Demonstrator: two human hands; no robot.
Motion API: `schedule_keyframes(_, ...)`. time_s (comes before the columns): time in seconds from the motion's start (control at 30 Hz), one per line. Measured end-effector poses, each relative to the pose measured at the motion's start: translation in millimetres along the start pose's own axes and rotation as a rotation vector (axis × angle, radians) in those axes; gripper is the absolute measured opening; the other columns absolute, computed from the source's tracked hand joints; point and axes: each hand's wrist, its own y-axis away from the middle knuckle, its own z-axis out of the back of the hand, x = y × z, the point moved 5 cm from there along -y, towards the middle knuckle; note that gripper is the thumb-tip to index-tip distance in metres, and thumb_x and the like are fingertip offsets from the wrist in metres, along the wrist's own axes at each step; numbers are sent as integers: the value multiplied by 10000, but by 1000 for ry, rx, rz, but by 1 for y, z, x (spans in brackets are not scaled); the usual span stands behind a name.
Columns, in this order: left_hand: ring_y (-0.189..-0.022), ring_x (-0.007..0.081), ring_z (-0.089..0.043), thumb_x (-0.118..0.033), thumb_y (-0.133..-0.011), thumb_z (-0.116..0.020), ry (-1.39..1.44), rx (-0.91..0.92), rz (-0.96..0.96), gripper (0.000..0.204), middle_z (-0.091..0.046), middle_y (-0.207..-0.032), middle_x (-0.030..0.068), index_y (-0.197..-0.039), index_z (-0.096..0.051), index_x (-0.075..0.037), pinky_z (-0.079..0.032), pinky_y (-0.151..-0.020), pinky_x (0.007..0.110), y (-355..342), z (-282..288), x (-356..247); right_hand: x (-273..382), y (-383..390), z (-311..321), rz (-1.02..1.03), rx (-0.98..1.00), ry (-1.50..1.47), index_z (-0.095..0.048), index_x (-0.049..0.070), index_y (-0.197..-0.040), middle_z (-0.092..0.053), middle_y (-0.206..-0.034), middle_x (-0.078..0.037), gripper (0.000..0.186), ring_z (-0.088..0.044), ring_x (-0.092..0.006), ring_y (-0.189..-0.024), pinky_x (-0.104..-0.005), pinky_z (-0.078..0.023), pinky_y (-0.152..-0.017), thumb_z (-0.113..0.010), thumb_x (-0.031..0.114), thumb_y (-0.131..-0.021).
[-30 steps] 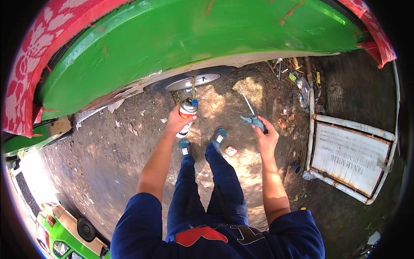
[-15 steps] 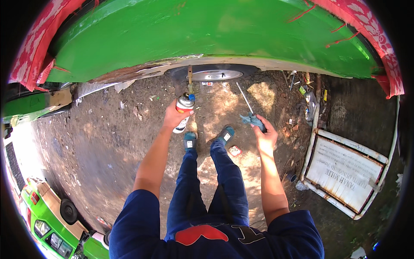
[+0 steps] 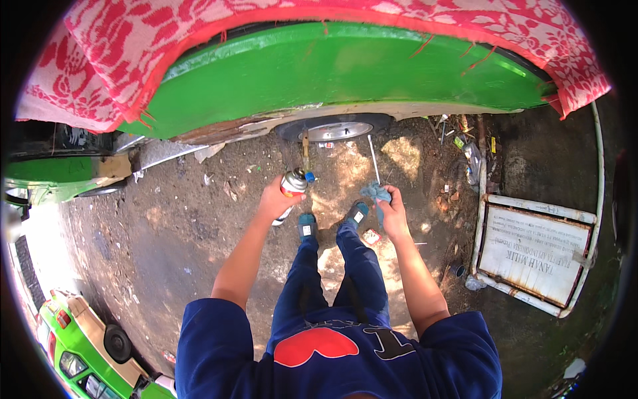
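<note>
My left hand (image 3: 272,203) is wrapped round a spray can (image 3: 293,182) with a silver top, a blue nozzle and a red and white body, held tilted before me. On the right, my right hand (image 3: 394,214) is closed on a screwdriver (image 3: 373,159), its long thin metal shaft pointing away towards the car. A crumpled blue-grey rag (image 3: 376,193) is bunched in the same hand and covers the screwdriver's handle. Both hands are in the air above my feet, apart from each other.
A green car body (image 3: 266,83) with a wheel (image 3: 332,132) stands ahead, partly under a red floral cloth (image 3: 159,46). A narrow brown-topped object (image 3: 306,149) is near the wheel. At right lies a white metal-framed sign (image 3: 531,253); another green car (image 3: 86,352) stands lower left.
The view has shifted, bringing in more of the cloth. My right hand has turned, so the screwdriver points more directly at the car and the rag hides its handle. The can's nozzle has turned right.
</note>
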Motion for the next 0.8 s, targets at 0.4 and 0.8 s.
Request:
schedule_keyframes(0.4,-1022,394,-674,-543,-624,-847,-250,-1,-168,891,-697,-1095,221,-1305,-557,-47,-533,-891,460,73,23,-130,101,73,-50,18,-65,-187,-639,30,-924,-648,-735,-15,215,-567,-96,-548,-257,-470,-512,-810,31,-794)
schedule_keyframes(0.8,-1048,379,-665,-478,-643,-831,-310,-13,-283,819,-689,-1145,195,-1314,-552,-101,-530,-883,462,124,25,-182,148,120,-53,160,22,-212,-618,19,-970,-673,-761,-45,265,-601,-109,-579,-264,-499,-528,-811,18,-788)
